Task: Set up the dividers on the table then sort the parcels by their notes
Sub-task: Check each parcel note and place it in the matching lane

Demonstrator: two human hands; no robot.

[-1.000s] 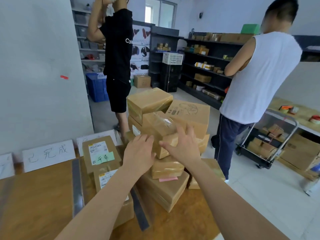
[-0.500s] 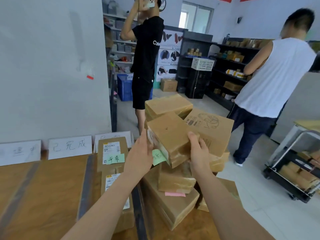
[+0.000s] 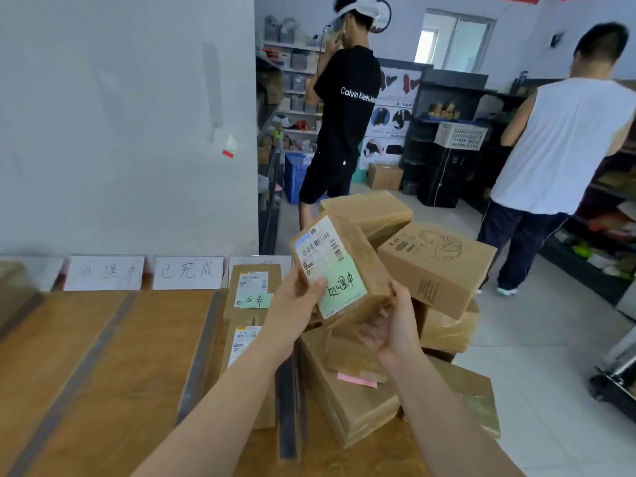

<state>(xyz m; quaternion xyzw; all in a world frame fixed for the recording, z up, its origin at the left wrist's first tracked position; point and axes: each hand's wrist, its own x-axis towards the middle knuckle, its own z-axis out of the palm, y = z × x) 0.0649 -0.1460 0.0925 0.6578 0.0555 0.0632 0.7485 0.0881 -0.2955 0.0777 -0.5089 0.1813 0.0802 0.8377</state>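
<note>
- Above the parcel pile (image 3: 437,270) at the table's (image 3: 103,356) right end: held parcel (image 3: 359,258), tilted, green note (image 3: 344,290) facing up.
- Left hand (image 3: 292,304) grips its left edge, thumb on note.
- Right hand (image 3: 395,333) cups its lower corner, fingers curled.

Glossy taped cardboard parcel (image 3: 347,270); wooden table (image 3: 103,356)

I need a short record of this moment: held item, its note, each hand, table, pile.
held item: parcel, tilted, shipping label facing the camera
note: green note on its face, handwritten
left hand: grips the parcel's left edge, thumb on the note
right hand: holds its lower right corner
table: wooden table with dark dividers, white signs along the wall
pile: unsorted, at the table's right end
</note>
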